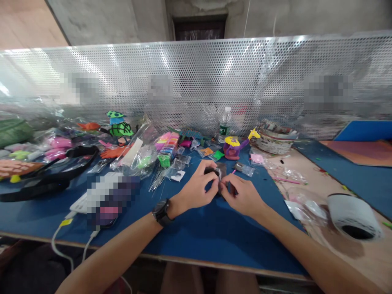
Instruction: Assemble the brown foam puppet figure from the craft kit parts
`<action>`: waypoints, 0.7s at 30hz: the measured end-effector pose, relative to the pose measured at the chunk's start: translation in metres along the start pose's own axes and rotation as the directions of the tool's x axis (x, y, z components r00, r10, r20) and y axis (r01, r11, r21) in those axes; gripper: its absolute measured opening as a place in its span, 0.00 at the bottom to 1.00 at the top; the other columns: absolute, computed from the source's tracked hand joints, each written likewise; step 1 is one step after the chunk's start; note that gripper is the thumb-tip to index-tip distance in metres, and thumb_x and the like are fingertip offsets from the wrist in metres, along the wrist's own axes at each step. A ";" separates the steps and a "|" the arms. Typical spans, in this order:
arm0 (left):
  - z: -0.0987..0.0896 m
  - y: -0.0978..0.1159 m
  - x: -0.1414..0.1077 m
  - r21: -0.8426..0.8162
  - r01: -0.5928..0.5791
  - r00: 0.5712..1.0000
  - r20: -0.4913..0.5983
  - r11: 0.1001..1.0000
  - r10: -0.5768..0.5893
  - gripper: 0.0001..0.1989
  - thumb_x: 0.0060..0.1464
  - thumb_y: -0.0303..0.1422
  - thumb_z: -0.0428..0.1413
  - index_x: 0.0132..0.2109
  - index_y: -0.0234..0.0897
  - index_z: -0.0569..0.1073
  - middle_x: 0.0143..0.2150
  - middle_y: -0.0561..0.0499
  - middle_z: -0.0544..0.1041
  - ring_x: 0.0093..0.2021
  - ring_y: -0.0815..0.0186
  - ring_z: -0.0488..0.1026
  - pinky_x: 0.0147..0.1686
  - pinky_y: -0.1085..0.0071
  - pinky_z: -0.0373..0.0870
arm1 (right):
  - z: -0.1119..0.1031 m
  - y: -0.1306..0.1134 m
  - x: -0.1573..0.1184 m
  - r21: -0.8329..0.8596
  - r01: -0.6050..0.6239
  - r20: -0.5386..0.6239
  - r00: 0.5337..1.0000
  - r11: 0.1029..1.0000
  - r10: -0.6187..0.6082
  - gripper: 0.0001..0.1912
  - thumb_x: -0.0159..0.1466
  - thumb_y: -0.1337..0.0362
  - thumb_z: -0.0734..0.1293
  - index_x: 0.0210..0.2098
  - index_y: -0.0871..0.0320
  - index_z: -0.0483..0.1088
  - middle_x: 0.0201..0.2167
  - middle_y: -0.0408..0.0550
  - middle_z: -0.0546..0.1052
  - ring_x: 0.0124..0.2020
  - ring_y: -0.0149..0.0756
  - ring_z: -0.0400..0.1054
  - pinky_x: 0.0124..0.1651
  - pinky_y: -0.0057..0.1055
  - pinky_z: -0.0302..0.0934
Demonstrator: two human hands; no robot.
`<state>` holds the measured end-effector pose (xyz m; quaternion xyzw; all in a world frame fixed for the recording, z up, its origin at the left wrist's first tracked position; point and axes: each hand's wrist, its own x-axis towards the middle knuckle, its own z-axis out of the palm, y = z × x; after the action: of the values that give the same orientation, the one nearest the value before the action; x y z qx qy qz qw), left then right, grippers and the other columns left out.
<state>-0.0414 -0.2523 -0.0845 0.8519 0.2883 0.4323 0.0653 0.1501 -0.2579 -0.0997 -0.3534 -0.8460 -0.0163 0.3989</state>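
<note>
A blue table [196, 237] bears clay packets [168, 145] and a bottle [225, 125].

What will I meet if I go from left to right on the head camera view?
Green rounded object → green figure with black lines → bundle of coloured packets → water bottle → round basket → white cylindrical container.

Bottle [225, 130] stands on table [196, 241], your landmark; mesh screen [196, 73] behind it. Giraffe figure [235, 148]: just before bottle, slightly right. Basket [275, 141]: right of bottle. Flat panel [364, 130]: well right of bottle. Round container [352, 216]: right of bottle, much nearer you. Packet stack [168, 145]: left of bottle, nearer you; wires [157, 179] before stack. Turtle figure [121, 130]: well left of bottle. Phone [107, 216]: left of bottle, toward your edge. Strap [45, 185]: farther left of bottle, beyond phone.
</note>
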 end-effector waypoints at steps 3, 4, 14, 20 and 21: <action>0.001 0.001 0.000 -0.012 -0.011 1.000 0.012 1.000 0.011 0.06 0.60 0.25 0.51 0.34 0.36 0.68 0.51 0.41 0.66 0.56 0.60 0.67 0.56 0.63 0.69 | 0.001 -0.003 0.000 -0.059 -0.003 -0.069 0.998 0.998 -0.002 0.05 0.68 0.65 0.62 0.36 0.57 0.68 0.26 0.42 0.75 0.20 0.27 0.66 0.25 0.25 0.53; 0.002 0.002 -0.001 -0.014 -0.009 1.000 0.007 1.000 0.009 0.06 0.60 0.25 0.51 0.33 0.36 0.68 0.51 0.41 0.66 0.56 0.60 0.67 0.56 0.63 0.69 | 0.001 -0.003 0.000 -0.084 0.017 -0.072 0.997 0.996 -0.023 0.06 0.69 0.65 0.61 0.36 0.57 0.69 0.26 0.42 0.76 0.20 0.27 0.67 0.24 0.26 0.53; 0.005 0.006 -0.005 0.160 0.005 0.998 -0.059 0.987 0.004 0.03 0.59 0.29 0.54 0.37 0.36 0.73 0.54 0.40 0.66 0.58 0.53 0.64 0.57 0.53 0.67 | -0.003 -0.006 0.002 -0.086 0.043 -0.043 0.998 0.995 -0.046 0.11 0.71 0.66 0.59 0.36 0.57 0.71 0.30 0.44 0.77 0.27 0.28 0.70 0.25 0.25 0.53; 0.003 0.004 -0.003 0.239 -0.063 0.997 -0.032 0.969 0.072 0.07 0.63 0.27 0.50 0.38 0.35 0.72 0.54 0.39 0.66 0.57 0.55 0.64 0.56 0.55 0.67 | -0.004 -0.008 0.002 -0.106 0.061 -0.015 0.998 0.993 -0.063 0.12 0.72 0.66 0.56 0.36 0.57 0.70 0.30 0.45 0.77 0.26 0.29 0.69 0.25 0.25 0.54; 0.002 0.005 -0.003 0.234 -0.067 0.997 -0.023 0.970 0.074 0.07 0.63 0.27 0.50 0.38 0.35 0.72 0.54 0.38 0.66 0.57 0.55 0.64 0.55 0.56 0.68 | -0.005 -0.008 0.002 -0.106 0.064 -0.013 0.998 0.992 -0.066 0.13 0.72 0.66 0.56 0.36 0.57 0.70 0.31 0.46 0.77 0.26 0.29 0.69 0.25 0.25 0.54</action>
<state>-0.0391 -0.2572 -0.0861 0.8565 0.3075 0.4108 -0.0552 0.1472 -0.2644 -0.0931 -0.3462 -0.8516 -0.0768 0.3860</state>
